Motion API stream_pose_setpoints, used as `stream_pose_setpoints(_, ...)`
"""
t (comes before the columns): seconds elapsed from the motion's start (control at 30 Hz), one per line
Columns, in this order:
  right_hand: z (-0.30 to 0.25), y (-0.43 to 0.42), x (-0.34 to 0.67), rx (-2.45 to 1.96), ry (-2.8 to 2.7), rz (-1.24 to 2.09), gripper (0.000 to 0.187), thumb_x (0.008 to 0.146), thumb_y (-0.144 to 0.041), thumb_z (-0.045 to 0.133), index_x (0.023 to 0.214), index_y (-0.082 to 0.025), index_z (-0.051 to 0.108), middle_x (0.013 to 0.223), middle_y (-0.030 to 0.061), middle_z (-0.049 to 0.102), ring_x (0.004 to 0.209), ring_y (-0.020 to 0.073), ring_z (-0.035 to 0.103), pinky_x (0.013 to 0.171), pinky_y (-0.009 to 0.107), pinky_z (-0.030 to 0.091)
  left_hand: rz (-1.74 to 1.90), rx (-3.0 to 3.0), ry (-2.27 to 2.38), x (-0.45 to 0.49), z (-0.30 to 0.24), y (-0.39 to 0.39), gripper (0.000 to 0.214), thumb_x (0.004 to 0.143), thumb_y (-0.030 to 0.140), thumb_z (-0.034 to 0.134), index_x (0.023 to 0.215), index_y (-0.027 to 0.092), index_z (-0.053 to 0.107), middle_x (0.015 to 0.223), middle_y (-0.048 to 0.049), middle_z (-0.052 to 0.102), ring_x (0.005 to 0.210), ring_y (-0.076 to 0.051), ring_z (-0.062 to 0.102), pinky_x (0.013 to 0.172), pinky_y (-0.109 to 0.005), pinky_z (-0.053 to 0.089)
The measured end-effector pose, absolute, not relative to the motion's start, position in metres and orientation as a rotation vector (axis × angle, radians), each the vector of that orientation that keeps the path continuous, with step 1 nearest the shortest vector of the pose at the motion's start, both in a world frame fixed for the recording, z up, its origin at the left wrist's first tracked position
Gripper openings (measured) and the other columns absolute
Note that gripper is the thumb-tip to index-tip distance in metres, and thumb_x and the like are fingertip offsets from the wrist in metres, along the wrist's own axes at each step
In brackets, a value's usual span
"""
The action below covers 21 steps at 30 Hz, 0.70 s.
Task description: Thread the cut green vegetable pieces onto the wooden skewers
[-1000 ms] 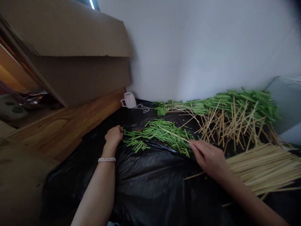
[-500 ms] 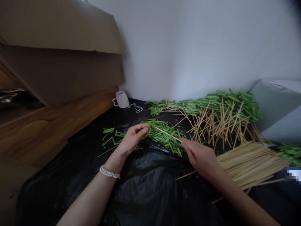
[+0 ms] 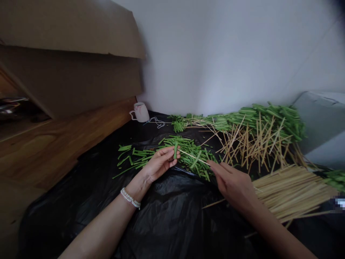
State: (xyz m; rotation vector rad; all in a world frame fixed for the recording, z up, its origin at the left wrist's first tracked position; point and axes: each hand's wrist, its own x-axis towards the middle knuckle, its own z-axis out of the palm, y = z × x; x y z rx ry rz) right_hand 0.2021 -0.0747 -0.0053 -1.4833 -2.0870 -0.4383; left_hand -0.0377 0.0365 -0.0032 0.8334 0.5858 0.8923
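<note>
My head cam's got the left hand (image 3: 161,164) pinching a short green stem (image 3: 175,151) roughly upright, and the right hand (image 3: 234,182) gripping a thin skewer (image 3: 188,154), tip right by that stem, can't tell if they touch. I see loose cut stems (image 3: 185,142) around them on black plastic (image 3: 172,216), bare skewers (image 3: 291,190) heaped off right, and a white mug (image 3: 141,113) up by the wall (image 3: 229,54).

The one view comes from a camera worn on the person's head, facing forward and tilted down across a black plastic sheet (image 3: 172,219) toward a pale wall (image 3: 215,54). It sits near, with the left hand (image 3: 160,163) and right hand (image 3: 233,183) around mid-frame and forearms (image 3: 99,226) entering from below.
</note>
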Motion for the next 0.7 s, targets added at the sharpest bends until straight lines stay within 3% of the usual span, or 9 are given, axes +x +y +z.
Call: stream_pose_setpoints(0.7,-0.0077,-0.0757,0.1993,-1.503,-2.108,-0.479,0.036,0.092,-0.014,0.037,0.116,-0.018,0.063,0.083,0.0046,0.069,0.067,0.0139,0.063,0.056,0.025,0.042,0.916,0.827,0.605,-0.0371,-0.0022,0.0360,0.028,0.070,0.019,0.080,0.096,0.012,0.074,0.080,-0.0045,0.069,0.074,-0.010,0.063,0.070,-0.020,0.051)
